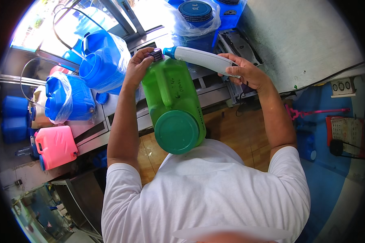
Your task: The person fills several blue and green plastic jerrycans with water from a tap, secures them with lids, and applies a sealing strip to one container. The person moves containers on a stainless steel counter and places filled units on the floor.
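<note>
A green plastic water jug (182,88) with a round teal lid (177,131) stands or lies just in front of my torso; its handle faces up and it bears handwriting. At its far end my left hand (140,62) pinches a small cap (157,55) wrapped in a dark printed band. My right hand (241,71) grips a white handheld device (203,58), which looks like a heat gun or hair dryer. The device's blue nozzle (169,52) points at the banded cap, a small gap away.
Blue jugs (111,54) in clear plastic, some with thin hoses, crowd the metal counter (92,133) at left. A pink jug (57,147) lies near its edge. At the back stands a wrapped blue container (195,33). A metal-cased appliance (240,45) sits by the right wall.
</note>
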